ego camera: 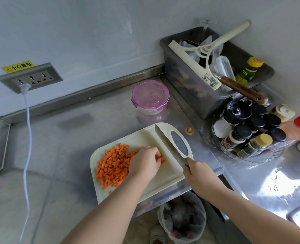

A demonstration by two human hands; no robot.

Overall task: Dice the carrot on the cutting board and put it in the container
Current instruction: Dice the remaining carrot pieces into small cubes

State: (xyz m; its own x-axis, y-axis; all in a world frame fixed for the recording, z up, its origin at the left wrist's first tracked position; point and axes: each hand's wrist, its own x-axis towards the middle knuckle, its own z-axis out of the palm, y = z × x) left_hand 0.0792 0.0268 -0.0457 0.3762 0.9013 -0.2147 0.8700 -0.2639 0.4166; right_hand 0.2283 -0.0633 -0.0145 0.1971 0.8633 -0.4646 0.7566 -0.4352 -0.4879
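**Head view.** The cutting board (163, 182) lies on the steel counter (61, 155), with one corner reaching past the counter's near edge. The diced carrot (113, 164) is heaped on the left half of the board. At the heap's right margin a small uncut cluster (163, 162) is held down under the curled fingers of the left hand (144, 162); only a few orange ends are seen past the fingertips, so its length cannot be told.

The knife (169, 143) is gripped at the handle by the right hand (196, 170), and the handle is wholly enclosed by the fingers. The blade is seen almost from above its spine. Its long axis runs from the right hand away from the person and slants towards the far left. The cluster thus lies just left of the blade, between the steel and the heap, and the left fingertips are placed close beside the cutting line. A short sideways shift of the blade towards the left hand is judged to be what the next cut calls for, the knuckles being the part at risk.

The container (150, 96) is set on the counter beyond the board's far edge, well apart from both hands, with its pink lid on. It is judged nearer to the left hand than to the right. Transfer is judged not yet begun: all visible dice are on the board, and a trimmed carrot end (189, 130) lies on the counter just beside the board's far right corner.
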